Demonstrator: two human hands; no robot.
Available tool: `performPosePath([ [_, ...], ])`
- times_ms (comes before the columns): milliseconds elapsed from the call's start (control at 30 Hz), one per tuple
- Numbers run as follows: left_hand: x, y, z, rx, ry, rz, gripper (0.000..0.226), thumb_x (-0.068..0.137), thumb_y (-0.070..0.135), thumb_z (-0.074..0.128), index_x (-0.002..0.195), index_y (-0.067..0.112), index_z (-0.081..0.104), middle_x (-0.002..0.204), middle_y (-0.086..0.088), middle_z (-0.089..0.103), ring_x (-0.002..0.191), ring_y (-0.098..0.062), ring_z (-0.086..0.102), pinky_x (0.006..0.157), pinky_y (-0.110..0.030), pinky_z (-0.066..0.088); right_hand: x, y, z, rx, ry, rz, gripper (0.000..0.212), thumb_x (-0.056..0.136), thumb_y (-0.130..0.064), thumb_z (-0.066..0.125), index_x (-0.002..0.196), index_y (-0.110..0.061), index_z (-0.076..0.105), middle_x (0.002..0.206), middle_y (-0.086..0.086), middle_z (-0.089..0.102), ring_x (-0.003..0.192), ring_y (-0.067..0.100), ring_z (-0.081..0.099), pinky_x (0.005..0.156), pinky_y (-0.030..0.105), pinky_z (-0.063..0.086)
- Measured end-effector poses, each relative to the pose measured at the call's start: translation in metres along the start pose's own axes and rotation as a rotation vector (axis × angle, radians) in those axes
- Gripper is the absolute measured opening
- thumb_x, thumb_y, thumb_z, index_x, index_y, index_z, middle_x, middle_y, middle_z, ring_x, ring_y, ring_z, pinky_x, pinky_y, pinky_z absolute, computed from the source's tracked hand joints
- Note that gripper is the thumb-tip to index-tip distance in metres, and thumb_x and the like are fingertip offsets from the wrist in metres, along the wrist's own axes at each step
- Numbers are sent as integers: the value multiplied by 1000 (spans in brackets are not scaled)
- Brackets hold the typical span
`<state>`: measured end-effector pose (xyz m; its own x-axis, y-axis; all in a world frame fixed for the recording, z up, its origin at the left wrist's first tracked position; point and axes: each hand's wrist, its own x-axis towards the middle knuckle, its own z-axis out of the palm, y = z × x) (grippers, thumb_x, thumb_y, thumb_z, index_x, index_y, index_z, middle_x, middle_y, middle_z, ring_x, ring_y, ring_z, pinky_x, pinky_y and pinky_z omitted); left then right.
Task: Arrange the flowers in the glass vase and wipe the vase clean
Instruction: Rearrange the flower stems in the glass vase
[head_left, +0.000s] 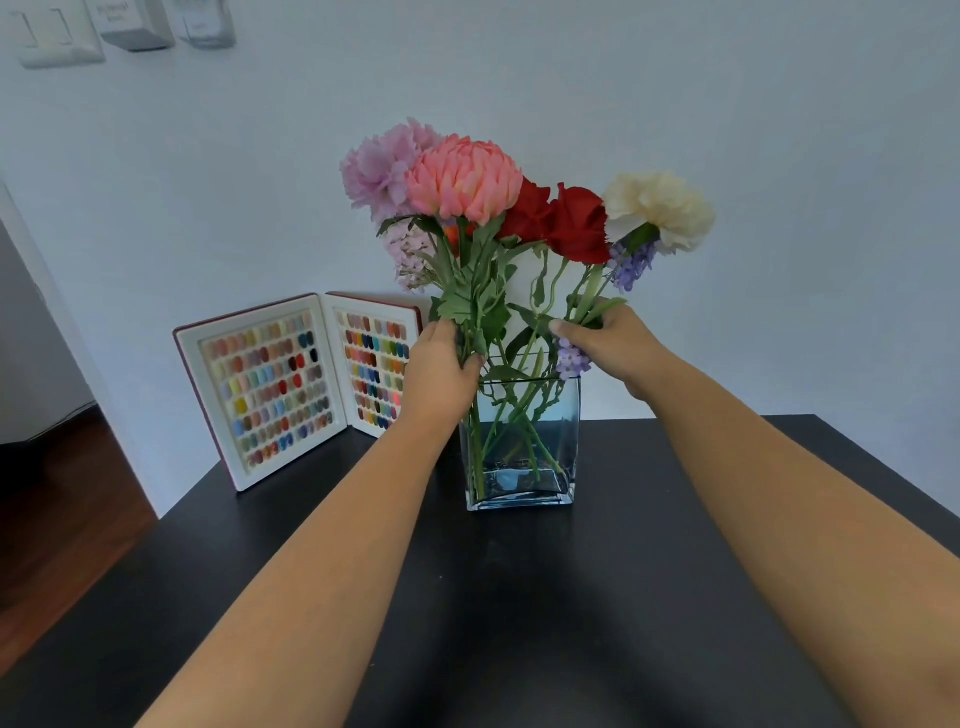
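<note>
A square bluish glass vase (522, 467) stands upright on the black table (493, 597), with several green stems inside it. Above it rise the flowers: a lilac bloom (382, 169), a coral chrysanthemum (465, 179), red roses (563, 223), a cream carnation (660, 208) and small purple sprigs (571, 359). My left hand (441, 371) is closed around the stems on the left, just above the vase rim. My right hand (615, 340) grips the stems on the right, at about the same height.
An open case of coloured nail swatches (301, 384) leans against the white wall behind and left of the vase. The table's left edge drops to a wooden floor (57, 525). Switch plates hang at the top left of the wall.
</note>
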<state>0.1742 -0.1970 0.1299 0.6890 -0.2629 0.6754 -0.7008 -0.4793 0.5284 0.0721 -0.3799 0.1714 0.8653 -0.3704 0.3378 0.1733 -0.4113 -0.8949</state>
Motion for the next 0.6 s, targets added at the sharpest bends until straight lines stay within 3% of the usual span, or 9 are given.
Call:
performPosePath([
  [67,1,0,0,-6,-5,-4,26,89,13,71,109,2,59,101,0,48,87,-18,51,75,-27,39,4,-7,2,-3,-75,13,22,87,-17,69,70,-8,60,45,-1,57,43,16,55,50,33,55],
  [133,2,0,0,-15,-5,-10,26,89,13,71,109,2,59,101,0,48,88,-19,52,75,-28,40,8,-14,5,-28,-108,22,16,85,-12,71,74,-10,59,45,0,54,39,14,49,42,26,47],
  [233,2,-1,-1,-19,-14,-13,25,89,13,71,107,2,58,100,-2,48,89,-24,56,75,-31,45,18,-19,9,-78,-79,24,16,82,-9,73,85,-18,60,49,-10,59,37,0,50,41,13,42],
  [300,2,-1,-1,-19,-22,-11,25,89,13,71,106,1,58,100,-3,49,90,-28,59,76,-35,50,24,-18,11,-127,-39,28,16,81,-10,73,91,-17,62,59,-9,62,46,-1,54,49,14,44],
  [400,2,-1,-2,-23,-28,-10,26,89,14,71,108,1,59,101,-1,48,92,-28,60,77,-35,50,30,-20,9,-232,45,43,18,79,-12,72,96,-7,69,79,5,67,71,17,59,70,27,51],
  [600,4,-4,0,0,-19,-5,27,88,15,72,108,1,60,100,-2,49,90,-27,61,74,-30,46,37,-56,-9,-383,135,-48,19,76,-11,70,91,-1,68,88,14,69,82,26,63,75,35,54],
])
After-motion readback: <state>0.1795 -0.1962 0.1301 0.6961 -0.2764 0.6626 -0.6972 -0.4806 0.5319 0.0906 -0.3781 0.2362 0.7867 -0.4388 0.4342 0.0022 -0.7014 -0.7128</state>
